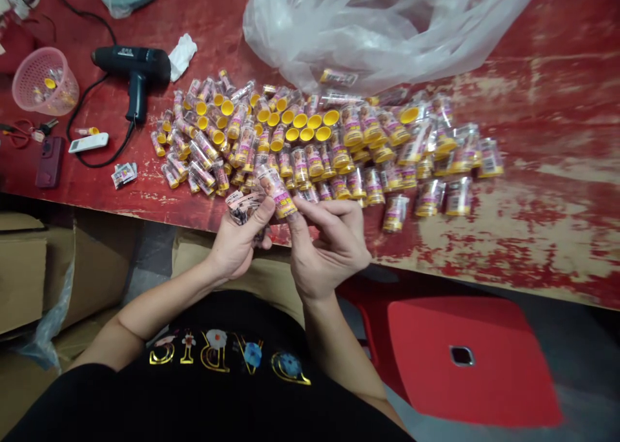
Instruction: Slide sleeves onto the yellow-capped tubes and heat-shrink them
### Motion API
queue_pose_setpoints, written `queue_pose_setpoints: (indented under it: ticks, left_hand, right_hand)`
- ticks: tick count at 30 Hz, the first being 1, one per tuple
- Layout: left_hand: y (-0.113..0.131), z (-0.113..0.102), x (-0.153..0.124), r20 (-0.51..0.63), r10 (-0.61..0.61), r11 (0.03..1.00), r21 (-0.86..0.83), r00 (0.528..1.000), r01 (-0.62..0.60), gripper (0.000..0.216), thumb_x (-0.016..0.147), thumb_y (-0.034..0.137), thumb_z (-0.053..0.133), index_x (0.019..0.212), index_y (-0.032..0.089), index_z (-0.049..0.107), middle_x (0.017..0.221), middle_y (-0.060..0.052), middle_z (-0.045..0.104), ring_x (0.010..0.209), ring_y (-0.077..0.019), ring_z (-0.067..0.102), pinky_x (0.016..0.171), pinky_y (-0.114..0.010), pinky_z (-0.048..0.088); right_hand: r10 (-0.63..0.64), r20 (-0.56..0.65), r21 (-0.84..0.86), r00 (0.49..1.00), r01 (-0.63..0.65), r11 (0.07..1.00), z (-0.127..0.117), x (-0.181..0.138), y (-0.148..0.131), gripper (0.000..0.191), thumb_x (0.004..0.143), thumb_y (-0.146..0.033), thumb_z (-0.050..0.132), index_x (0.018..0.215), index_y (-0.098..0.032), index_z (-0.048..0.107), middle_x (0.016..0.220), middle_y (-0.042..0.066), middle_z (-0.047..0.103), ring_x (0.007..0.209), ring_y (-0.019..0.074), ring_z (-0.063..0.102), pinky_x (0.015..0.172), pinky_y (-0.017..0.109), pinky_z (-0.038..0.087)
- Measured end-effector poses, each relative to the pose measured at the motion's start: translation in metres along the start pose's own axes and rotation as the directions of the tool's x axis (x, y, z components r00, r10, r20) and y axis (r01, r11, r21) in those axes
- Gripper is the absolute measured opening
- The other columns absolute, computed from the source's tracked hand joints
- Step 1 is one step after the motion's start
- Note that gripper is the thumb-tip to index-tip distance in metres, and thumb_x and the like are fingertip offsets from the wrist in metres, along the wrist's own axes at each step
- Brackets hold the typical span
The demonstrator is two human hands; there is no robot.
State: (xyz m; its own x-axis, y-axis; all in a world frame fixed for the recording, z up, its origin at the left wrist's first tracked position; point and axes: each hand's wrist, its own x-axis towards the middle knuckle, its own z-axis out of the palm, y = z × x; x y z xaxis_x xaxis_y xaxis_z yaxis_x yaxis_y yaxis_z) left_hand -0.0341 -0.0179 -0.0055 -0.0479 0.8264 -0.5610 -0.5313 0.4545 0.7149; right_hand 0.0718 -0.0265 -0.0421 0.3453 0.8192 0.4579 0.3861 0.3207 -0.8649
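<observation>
My left hand (238, 242) is closed around a bunch of flat printed labels (241, 207). Its thumb also presses against a small labelled tube (276, 193) with a purple and yellow print. At the tube's lower end, the thumb and index finger of my right hand (329, 245) pinch it, the other fingers curled. Both hands are at the table's front edge, just before a wide pile of similar clear tubes (300, 164) with yellow caps. Some tubes stand upright; others lie on their sides. Whether the held tube's label is fully fitted, I cannot tell.
A dark heat gun (133, 67) with its cord lies left on the red table (533, 190), near a pink basket (39, 73), a phone (50, 162), a white remote (88, 143) and loose labels (124, 175). Behind the pile spreads a plastic bag (378, 28). A red stool (475, 358) stands below right.
</observation>
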Motion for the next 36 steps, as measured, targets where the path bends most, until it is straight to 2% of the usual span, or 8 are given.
queue_pose_setpoints:
  ticks: [4, 7, 9, 12, 18, 25, 30, 36]
  left_hand:
    - [0.0016, -0.0019, 0.0035, -0.003, 0.000, 1.000, -0.011, 1.000, 0.000, 0.050, 0.060, 0.047, 0.096, 0.088, 0.016, 0.068, 0.074, 0.002, 0.061, 0.055, -0.0062, 0.051, 0.039, -0.016, 0.035]
    - [0.0035, -0.0030, 0.0051, 0.025, 0.062, 0.998, -0.010, 0.998, -0.061, 0.054, 0.065, 0.038, 0.095, 0.111, 0.022, 0.070, 0.084, 0.001, 0.065, 0.057, -0.0062, 0.050, 0.040, -0.016, 0.035]
    - [0.0047, -0.0041, 0.0061, 0.027, 0.083, 0.996, 0.004, 0.996, -0.084, 0.063, 0.070, 0.033, 0.092, 0.128, 0.029, 0.066, 0.090, 0.000, 0.068, 0.057, -0.0062, 0.050, 0.042, -0.016, 0.035]
    - [0.0053, -0.0061, 0.0074, 0.023, 0.096, 0.994, 0.051, 0.995, -0.097, 0.067, 0.076, 0.031, 0.088, 0.138, 0.035, 0.061, 0.094, -0.001, 0.069, 0.058, -0.0077, 0.052, 0.044, -0.017, 0.038]
    - [0.0057, -0.0063, 0.0075, 0.065, 0.116, 0.991, 0.058, 0.991, -0.120, 0.069, 0.078, 0.031, 0.086, 0.141, 0.037, 0.059, 0.098, -0.002, 0.069, 0.066, -0.0101, 0.058, 0.044, -0.015, 0.041]
    - [0.0038, -0.0078, 0.0077, 0.087, 0.131, 0.989, 0.062, 0.988, -0.136, 0.066, 0.082, 0.030, 0.084, 0.142, 0.038, 0.058, 0.100, -0.002, 0.069, 0.064, -0.0088, 0.057, 0.043, -0.014, 0.040]
    - [0.0012, -0.0082, 0.0075, 0.107, 0.145, 0.985, 0.077, 0.984, -0.154, 0.069, 0.081, 0.031, 0.084, 0.143, 0.039, 0.057, 0.102, -0.002, 0.069, 0.064, -0.0081, 0.056, 0.042, -0.013, 0.039]
    - [0.0019, -0.0063, 0.0053, 0.041, 0.102, 0.993, 0.061, 0.994, -0.105, 0.081, 0.080, 0.029, 0.086, 0.150, 0.042, 0.048, 0.102, -0.001, 0.070, 0.067, -0.0092, 0.060, 0.045, -0.015, 0.041]
  right_hand:
    - [-0.011, 0.027, -0.021, 1.000, 0.012, 1.000, 0.0020, 0.0013, 0.0020, 0.019, 0.090, -0.017, 0.072, 0.106, -0.025, 0.077, 0.083, 0.001, 0.058, 0.076, 0.0129, 0.060, 0.067, 0.030, 0.054]
    - [-0.020, 0.031, -0.013, 0.999, 0.021, 1.000, 0.0013, 0.0011, 0.0018, 0.022, 0.089, -0.015, 0.072, 0.107, -0.026, 0.077, 0.084, 0.001, 0.059, 0.075, 0.0123, 0.060, 0.066, 0.029, 0.053]
    - [-0.010, 0.042, -0.020, 0.999, 0.011, 1.000, 0.0010, 0.0007, 0.0014, 0.021, 0.089, -0.016, 0.072, 0.107, -0.026, 0.077, 0.084, 0.001, 0.059, 0.074, 0.0122, 0.060, 0.066, 0.029, 0.053]
    - [-0.003, 0.053, -0.036, 0.999, 0.005, 0.999, 0.0010, 0.0002, 0.0014, 0.021, 0.091, -0.018, 0.071, 0.109, -0.027, 0.077, 0.084, 0.001, 0.058, 0.076, 0.0126, 0.060, 0.068, 0.030, 0.054]
    - [-0.051, 0.039, 0.024, 0.998, 0.050, 0.998, 0.0009, 0.0007, 0.0010, 0.032, 0.089, -0.011, 0.071, 0.113, -0.031, 0.076, 0.087, 0.000, 0.059, 0.078, 0.0121, 0.060, 0.068, 0.029, 0.053]
    - [-0.047, 0.039, -0.087, 0.998, 0.050, 0.995, -0.0006, -0.0006, 0.0008, 0.022, 0.091, -0.018, 0.071, 0.110, -0.027, 0.077, 0.083, 0.001, 0.059, 0.077, 0.0137, 0.062, 0.068, 0.031, 0.055]
    - [-0.069, -0.013, -0.047, 0.998, 0.069, 0.997, -0.0001, -0.0007, 0.0023, 0.024, 0.088, -0.013, 0.073, 0.108, -0.027, 0.078, 0.082, 0.000, 0.058, 0.075, 0.0123, 0.061, 0.067, 0.029, 0.053]
    - [-0.052, -0.016, -0.063, 0.999, 0.051, 0.997, -0.0008, -0.0034, 0.0006, 0.021, 0.089, -0.016, 0.073, 0.106, -0.026, 0.078, 0.081, 0.000, 0.059, 0.074, 0.0122, 0.061, 0.068, 0.029, 0.053]
